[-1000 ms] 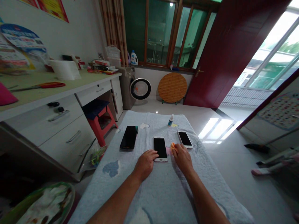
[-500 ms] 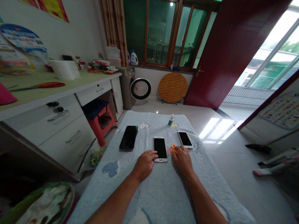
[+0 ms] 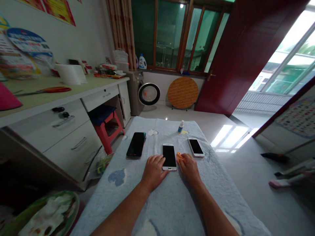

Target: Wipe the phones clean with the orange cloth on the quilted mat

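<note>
Three phones lie on the blue cloth (image 3: pixel 172 196): the left hand (image 3: pixel 153 172) rests flat, steadying the middle phone (image 3: pixel 169 156); the right hand (image 3: pixel 189 168) pinches one orange wipe (image 3: pixel 179 155).

Left hand (image 3: pixel 154 171) on middle phone (image 3: pixel 169 156) — right hand (image 3: pixel 189 167) beside

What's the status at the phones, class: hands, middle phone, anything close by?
Left hand touching middle phone. Right hand holds small orange thing beside it. Two other phones apart.
</note>
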### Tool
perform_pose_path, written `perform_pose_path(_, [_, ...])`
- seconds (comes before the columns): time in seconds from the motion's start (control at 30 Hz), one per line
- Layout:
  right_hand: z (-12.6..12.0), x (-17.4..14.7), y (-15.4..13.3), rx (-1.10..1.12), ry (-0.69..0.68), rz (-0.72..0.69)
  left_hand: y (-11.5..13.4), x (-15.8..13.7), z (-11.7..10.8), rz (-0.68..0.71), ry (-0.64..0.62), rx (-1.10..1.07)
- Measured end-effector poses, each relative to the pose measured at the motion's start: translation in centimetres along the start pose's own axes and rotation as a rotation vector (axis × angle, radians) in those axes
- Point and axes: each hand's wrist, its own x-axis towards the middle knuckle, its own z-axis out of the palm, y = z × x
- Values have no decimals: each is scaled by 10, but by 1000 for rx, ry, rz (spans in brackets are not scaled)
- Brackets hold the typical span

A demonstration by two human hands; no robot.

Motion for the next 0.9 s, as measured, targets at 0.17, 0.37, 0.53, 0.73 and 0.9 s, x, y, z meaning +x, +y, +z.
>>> perform_pose_path(0.17, [-1, -1, -14, 46, -25, 50, 5, 2, -5, -17, -13, 28])
perform_pose_path(0.37, [-6, -3, -28, 88, -155, 120, 3, 2, -2, -30, -25, 21])
perform_pose_path(0.53, [-5, -2, -25, 189, -147, 170, 1, 1, 0, -4, -12, -8])
perform_pose_path(0.73, [-2, -1, -18, 530, -127, 264, 4, 3, -4, -3, 24, -46])
perform_pose_path(0.9, [-1, -4, -29, 802, -167, 173, 8, 3, -9, -40, 47, -73])
